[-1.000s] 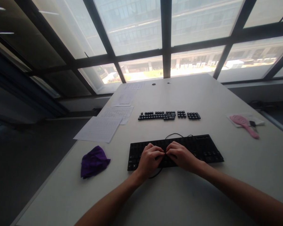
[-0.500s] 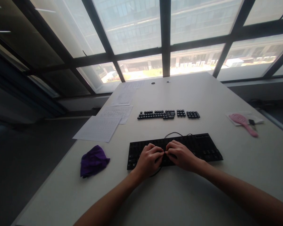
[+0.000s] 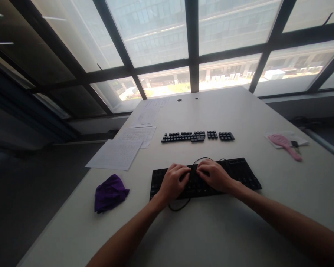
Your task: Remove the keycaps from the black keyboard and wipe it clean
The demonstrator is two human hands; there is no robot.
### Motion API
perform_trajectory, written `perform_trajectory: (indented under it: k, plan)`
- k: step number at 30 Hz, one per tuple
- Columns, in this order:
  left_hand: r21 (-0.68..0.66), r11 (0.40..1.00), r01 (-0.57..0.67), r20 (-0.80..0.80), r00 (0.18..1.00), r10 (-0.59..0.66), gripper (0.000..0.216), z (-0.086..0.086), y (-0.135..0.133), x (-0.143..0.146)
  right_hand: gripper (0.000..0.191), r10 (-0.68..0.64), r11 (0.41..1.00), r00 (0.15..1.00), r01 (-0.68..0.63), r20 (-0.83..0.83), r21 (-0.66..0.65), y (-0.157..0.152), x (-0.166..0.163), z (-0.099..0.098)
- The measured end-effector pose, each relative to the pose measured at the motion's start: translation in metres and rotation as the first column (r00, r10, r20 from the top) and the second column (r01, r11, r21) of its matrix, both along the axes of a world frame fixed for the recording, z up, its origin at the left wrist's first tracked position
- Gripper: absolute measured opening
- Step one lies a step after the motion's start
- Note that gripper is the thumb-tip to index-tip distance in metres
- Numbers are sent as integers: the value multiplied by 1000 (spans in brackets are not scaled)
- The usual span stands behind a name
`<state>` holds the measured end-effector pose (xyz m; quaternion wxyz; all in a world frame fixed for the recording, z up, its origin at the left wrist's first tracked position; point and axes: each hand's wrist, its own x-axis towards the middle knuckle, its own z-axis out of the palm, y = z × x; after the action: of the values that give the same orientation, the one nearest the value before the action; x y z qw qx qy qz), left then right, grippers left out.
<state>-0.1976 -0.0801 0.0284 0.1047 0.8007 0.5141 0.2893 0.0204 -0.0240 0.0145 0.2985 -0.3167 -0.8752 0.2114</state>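
A black keyboard [image 3: 241, 176] lies on the white table, many of its key positions dark and hard to make out. My left hand [image 3: 175, 181] is over its left-middle part, fingers bent together and their tips close to the upper rows. Opposite it, my right hand [image 3: 213, 174] has its thumb and fingers pinched near the same spot, a small gap from the left fingertips. Anything between the fingers of either hand is too small or hidden. Behind the keyboard, loose black keycaps [image 3: 183, 137] stand in keyboard-like rows, with more keycap groups [image 3: 226, 136] to their right.
A crumpled purple cloth [image 3: 110, 193] lies left of the keyboard. Paper sheets [image 3: 115, 152] run along the table's left edge. On the right, a pink hairbrush [image 3: 285, 144] rests partly on a clear packet. The keyboard's cable [image 3: 179, 209] loops out in front.
Both hands have moved slightly up and away from me over the keyboard, and their fingertips are a bit farther apart. More of the cable loop shows in front.
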Motion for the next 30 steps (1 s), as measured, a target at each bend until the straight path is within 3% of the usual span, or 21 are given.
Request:
perform_trajectory:
  k: [4,6,8,12,22,27,30]
  plan:
    - [65,990,-129,-70,989,134,24,3,65,-2,21,-272,960,954,260,125,109,61,-4,5]
    - [59,982,-182,-141,972,189,24,-1,101,2,23,-329,941,904,289,272,179,89,-11,6]
    - [60,978,-200,-163,964,208,25,-7,131,7,23,-340,937,885,287,318,202,111,-19,6]
    - [61,978,-202,-188,959,210,21,-18,168,18,24,-330,938,874,263,357,224,132,-32,1]
    - [13,994,-112,-173,979,112,15,-30,176,20,25,-224,967,906,161,360,196,139,-34,-8]
    - [-15,994,-110,-133,985,107,11,-21,169,20,21,-186,977,935,145,302,154,137,-34,-7]
    - [-15,992,-123,-97,988,120,8,-10,150,18,16,-183,979,953,154,242,135,126,-26,-1]
